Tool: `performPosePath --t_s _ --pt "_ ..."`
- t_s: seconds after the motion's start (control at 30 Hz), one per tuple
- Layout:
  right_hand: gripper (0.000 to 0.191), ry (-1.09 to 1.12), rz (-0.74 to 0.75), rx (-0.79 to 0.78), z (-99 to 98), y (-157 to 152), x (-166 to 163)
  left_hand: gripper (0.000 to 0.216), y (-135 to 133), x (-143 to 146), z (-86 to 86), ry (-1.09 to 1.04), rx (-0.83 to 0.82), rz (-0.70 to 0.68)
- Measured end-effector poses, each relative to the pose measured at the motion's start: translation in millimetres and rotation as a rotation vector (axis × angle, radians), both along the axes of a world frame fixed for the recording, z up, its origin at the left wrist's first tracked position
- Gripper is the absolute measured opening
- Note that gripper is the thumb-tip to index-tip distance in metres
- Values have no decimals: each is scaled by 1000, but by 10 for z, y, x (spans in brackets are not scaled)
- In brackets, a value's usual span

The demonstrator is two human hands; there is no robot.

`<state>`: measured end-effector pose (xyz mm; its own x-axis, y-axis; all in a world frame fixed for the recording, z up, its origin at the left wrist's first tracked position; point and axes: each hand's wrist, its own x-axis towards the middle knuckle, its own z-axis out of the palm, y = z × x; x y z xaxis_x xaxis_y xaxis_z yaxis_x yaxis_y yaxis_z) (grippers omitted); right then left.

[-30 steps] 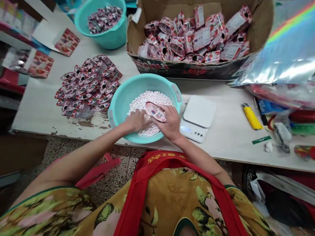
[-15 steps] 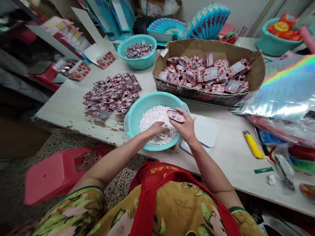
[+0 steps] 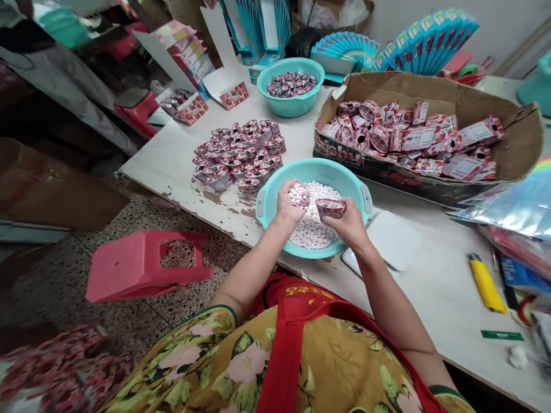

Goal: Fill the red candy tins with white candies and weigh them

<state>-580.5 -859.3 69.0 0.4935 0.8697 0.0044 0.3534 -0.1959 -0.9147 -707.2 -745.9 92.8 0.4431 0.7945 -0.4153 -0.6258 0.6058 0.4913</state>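
Note:
A turquoise basin holds a heap of small white candies. Over its left side my left hand is cupped palm up, fingers curled round a handful of the candies. My right hand grips a small red and pink printed carton above the heap, to the right of the left hand. The carton is tilted, its oval end facing up; whether anything is inside I cannot tell. Left of the basin stand several similar cartons in tight rows on the table.
Behind the basin is a cardboard box of loose cartons. A second turquoise basin holds small round caps. A white kitchen scale lies to the right, with a yellow cutter beyond. A pink stool stands on the floor at left.
My left hand has come up out of the candies and turned palm up, now with a handful in it. The carton in my right hand is tipped more upright. The view has swung left.

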Motion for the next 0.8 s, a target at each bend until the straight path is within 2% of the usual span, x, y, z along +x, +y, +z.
performPosePath --t_s 0.07,0.13,0.27,0.37,0.53,0.63,0.7,0.8 --pt "51 139 22 52 27 -11 59 16 51 -25 -70 -18 -87 19" --pt "52 282 42 180 73 -22 116 13 57 -36 -118 -15 -159 5" --pt "61 409 -43 372 135 -28 249 12 -12 -50 -88 -23 -211 -58" --pt "70 327 -30 394 127 -33 419 13 -51 -89 -10 -23 -191 -73" --pt "51 221 -129 424 133 -48 634 18 -48 -140 22 2 -217 -110" --pt "51 212 -132 480 164 -36 569 21 -37 -136 -8 15 -190 -97" --pt "55 120 -75 430 171 -16 454 22 -34 -132 -12 84 -191 -114" --pt "46 -85 -23 292 133 30 251 25 -38 -145 48 142 -123 -131"
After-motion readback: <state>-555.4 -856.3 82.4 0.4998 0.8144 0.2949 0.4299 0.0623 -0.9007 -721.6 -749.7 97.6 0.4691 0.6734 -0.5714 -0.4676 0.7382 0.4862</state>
